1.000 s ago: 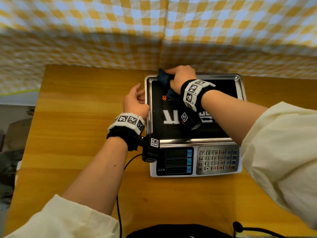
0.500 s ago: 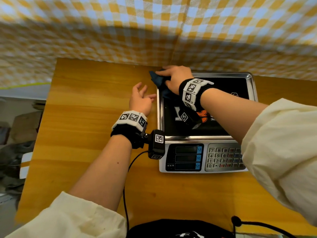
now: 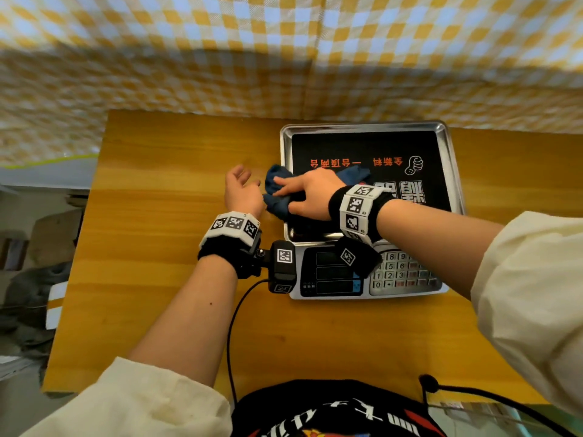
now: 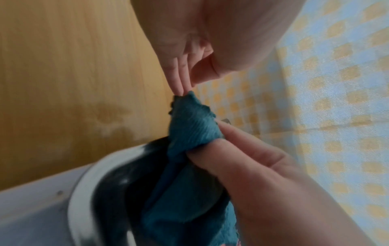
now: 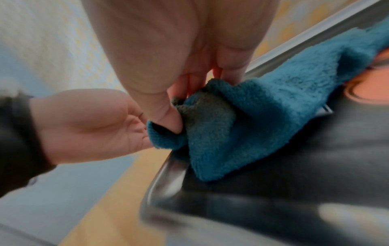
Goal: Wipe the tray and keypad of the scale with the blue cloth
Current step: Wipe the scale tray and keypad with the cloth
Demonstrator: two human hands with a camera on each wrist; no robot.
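The scale's steel tray (image 3: 366,127) carries a black mat with red print, and the keypad (image 3: 400,274) is on the front panel nearest me. My right hand (image 3: 288,197) grips the bunched blue cloth (image 3: 274,179) against the tray's left rim, about halfway along it. In the right wrist view, thumb and fingers pinch the blue cloth (image 5: 231,124) over the tray rim (image 5: 166,174). My left hand (image 3: 246,179) hovers just left of the scale with its fingers straight. In the left wrist view, the fingertips (image 4: 179,86) meet a corner of the cloth (image 4: 193,123).
The scale stands on a yellow wooden table (image 3: 164,247) against a yellow-checked cloth wall (image 3: 284,58). A black cable (image 3: 233,326) runs from my left wrist camera toward me. The scale's display (image 3: 331,275) sits left of the keypad, partly behind the wrist cameras.
My right hand has dragged the cloth from the tray's far left corner toward me along the left rim. The left hand, curled a second ago, has opened beside the scale.
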